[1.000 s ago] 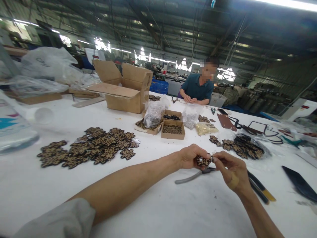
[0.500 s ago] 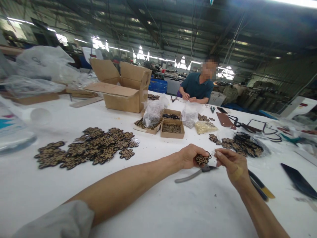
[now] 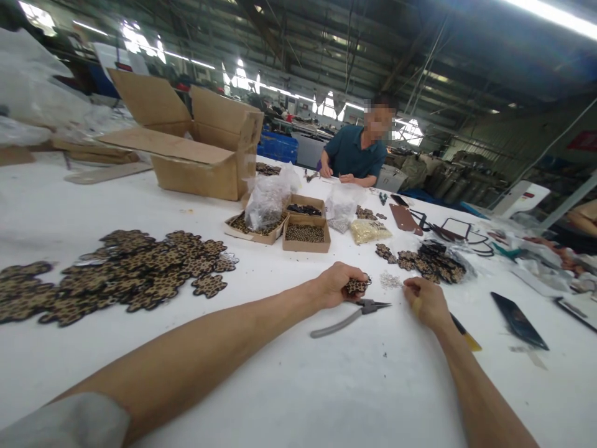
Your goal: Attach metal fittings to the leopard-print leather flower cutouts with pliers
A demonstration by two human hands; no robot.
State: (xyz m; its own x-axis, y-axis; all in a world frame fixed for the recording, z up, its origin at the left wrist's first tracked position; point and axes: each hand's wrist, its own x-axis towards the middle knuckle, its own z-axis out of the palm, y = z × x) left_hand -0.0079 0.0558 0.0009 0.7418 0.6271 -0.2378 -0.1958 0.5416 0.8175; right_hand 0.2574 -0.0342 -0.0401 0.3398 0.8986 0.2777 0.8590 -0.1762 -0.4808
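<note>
My left hand [image 3: 336, 285] is closed around a leopard-print flower-shaped piece [image 3: 357, 285] with a dark edge. Small metal hardware seems to sit at its tip, too small to make out. Just below that hand lie pliers [image 3: 342, 320] with grey handles, their jaws pointing right. My right hand [image 3: 425, 300] is at the right edge of a small heap of tiny silvery metal bits [image 3: 390, 280], thumb and fingers pinched together. Whatever is between those fingertips is hidden. Partly behind my right wrist is a tool with black-and-yellow handles [image 3: 471, 340].
Leopard-print pieces [image 3: 135, 274] are heaped on the left. Small boxes of studs [image 3: 305, 244], a bag of gold-coloured parts [image 3: 370, 231] and an open carton [image 3: 198, 177] stand farther back. A phone-like dark slab [image 3: 518, 319] lies right. A co-worker [image 3: 354, 152] sits across the table.
My right hand has moved away from the left hand and down to the silvery heap. My left hand still holds the leopard-print piece. The whole view has shifted, so things appear farther left.
</note>
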